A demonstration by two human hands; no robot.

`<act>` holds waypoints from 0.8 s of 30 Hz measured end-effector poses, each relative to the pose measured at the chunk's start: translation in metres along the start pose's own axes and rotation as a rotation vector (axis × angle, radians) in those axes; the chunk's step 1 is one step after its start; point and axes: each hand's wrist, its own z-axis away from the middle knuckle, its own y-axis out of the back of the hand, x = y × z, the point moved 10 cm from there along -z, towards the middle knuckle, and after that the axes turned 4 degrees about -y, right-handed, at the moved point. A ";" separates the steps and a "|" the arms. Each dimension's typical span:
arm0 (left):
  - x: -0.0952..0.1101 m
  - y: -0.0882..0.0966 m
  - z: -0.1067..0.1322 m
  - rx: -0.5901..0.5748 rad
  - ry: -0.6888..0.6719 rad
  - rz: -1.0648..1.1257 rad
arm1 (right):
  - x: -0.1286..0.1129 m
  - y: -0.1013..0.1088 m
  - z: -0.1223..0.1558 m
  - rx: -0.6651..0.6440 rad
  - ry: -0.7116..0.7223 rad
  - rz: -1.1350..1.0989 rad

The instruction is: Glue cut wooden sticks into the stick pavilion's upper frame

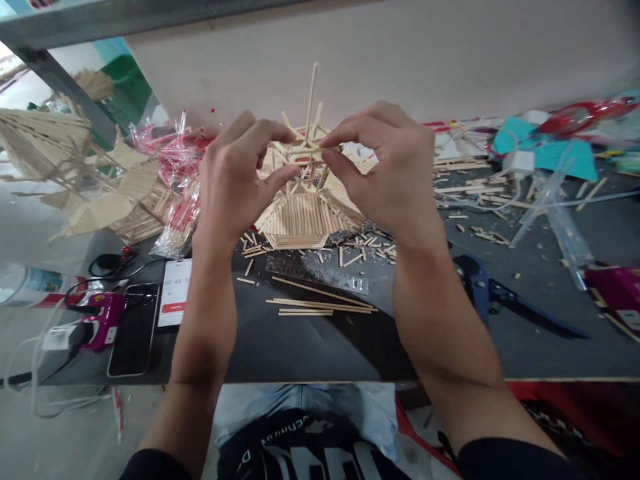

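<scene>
A model pavilion (pixel 300 217) built of thin wooden sticks stands on the dark table, with a sloped, ribbed roof and a tall upright stick (pixel 311 100) rising from its top. On its left side my left hand (pixel 235 167) curves about the upper frame, thumb and forefinger apart. From the right, my right hand (pixel 393 163) pinches the end of a short wooden stick (pixel 303 152) lying across the upper frame. The fingers partly hide the joints there. Several loose sticks (pixel 320 305) and a clear ruler (pixel 317 275) lie in front of the model.
Blue cutters (pixel 480 290) lie at right. A phone showing a timer (pixel 173 293), a dark phone (pixel 134 327) and a purple power strip (pixel 103 320) are at left. Other stick models (pixel 110 187) stand behind plastic-wrapped stick bundles (pixel 180 213). A metal bar (pixel 125 23) crosses above.
</scene>
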 end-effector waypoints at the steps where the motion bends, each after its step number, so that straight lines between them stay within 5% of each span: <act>1: -0.001 -0.004 0.000 -0.009 -0.002 0.010 | -0.001 0.001 0.000 0.005 0.002 0.013; 19: 0.012 -0.016 -0.003 0.049 -0.023 -0.044 | -0.002 -0.004 0.001 -0.017 0.007 0.017; 24: 0.034 -0.013 -0.003 0.082 -0.040 -0.134 | -0.003 -0.004 0.002 -0.031 0.003 0.059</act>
